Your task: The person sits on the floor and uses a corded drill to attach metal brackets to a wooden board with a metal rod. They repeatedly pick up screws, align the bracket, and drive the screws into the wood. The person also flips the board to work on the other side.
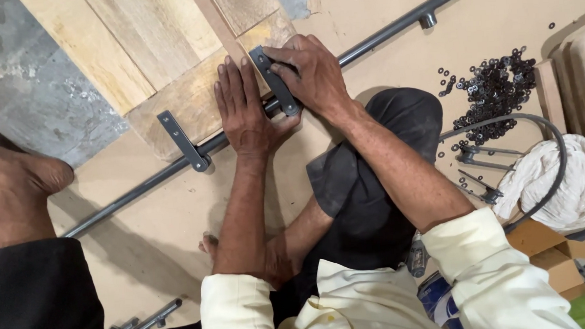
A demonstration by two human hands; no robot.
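A long grey metal rod (379, 37) lies diagonally across a brown board floor (176, 215). Two grey flat brackets sit on it over a wooden plank panel (136, 53). My right hand (308, 75) grips the upper bracket (277, 86), fingers curled over its top end. My left hand (244, 111) lies flat on the wood beside that bracket, thumb near the rod. The second bracket (185, 141) rests untouched lower left on the rod.
A pile of small black washers (496, 86) lies at the right, with a black cable (555, 153), a white cloth (563, 179) and grey metal parts (476, 155). A cardboard box (549, 248) sits lower right. Another person's bare foot (17, 183) is at left.
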